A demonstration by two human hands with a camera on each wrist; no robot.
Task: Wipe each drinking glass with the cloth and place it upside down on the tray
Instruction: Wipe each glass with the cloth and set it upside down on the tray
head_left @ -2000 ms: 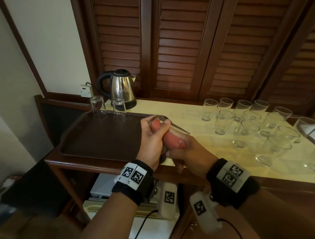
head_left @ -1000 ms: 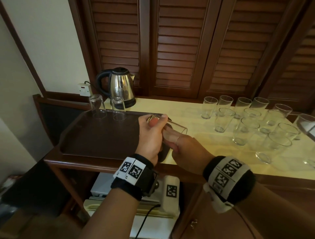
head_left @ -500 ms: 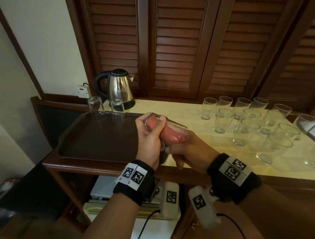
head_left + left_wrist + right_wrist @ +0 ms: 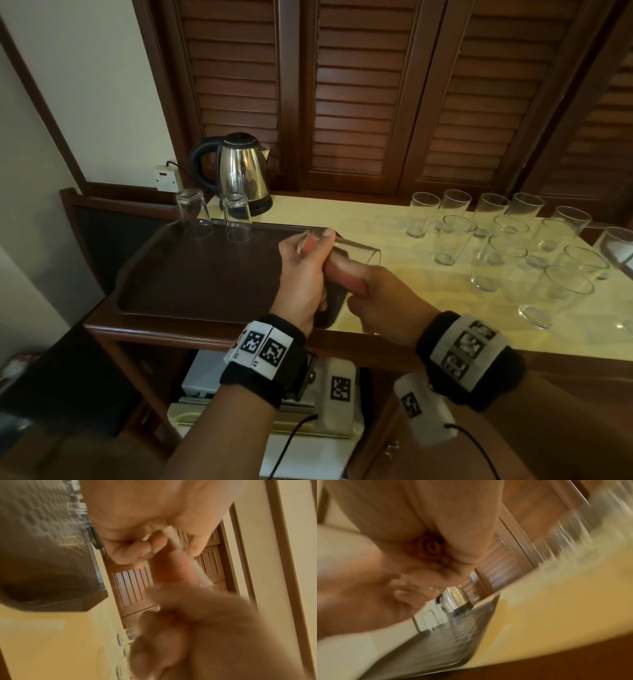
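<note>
My left hand (image 4: pixel 303 274) grips a clear drinking glass (image 4: pixel 363 255) by its base end and holds it on its side above the right edge of the dark brown tray (image 4: pixel 191 274). A reddish cloth (image 4: pixel 346 279) is stuffed into the glass's mouth, and my right hand (image 4: pixel 385 303) holds the cloth there. The left wrist view shows my fingers (image 4: pixel 137 550) curled round the glass (image 4: pixel 187 559) with the cloth (image 4: pixel 173 573) inside. In the blurred right wrist view the cloth (image 4: pixel 431 549) sits bunched in my right hand (image 4: pixel 447 524). Two glasses (image 4: pixel 191 216) (image 4: pixel 237 219) stand upside down at the tray's far edge.
Several upright glasses (image 4: pixel 452 240) crowd the yellow counter (image 4: pixel 394 308) to the right. A steel kettle (image 4: pixel 241 171) stands behind the tray, below dark louvred doors (image 4: pixel 356 102). A wall socket (image 4: pixel 166 178) is left of the kettle. A white appliance (image 4: pixel 212 377) sits under the counter.
My right hand has twisted back and forth with the cloth inside the glass. My left hand has kept the glass in the same place over the tray's right edge.
</note>
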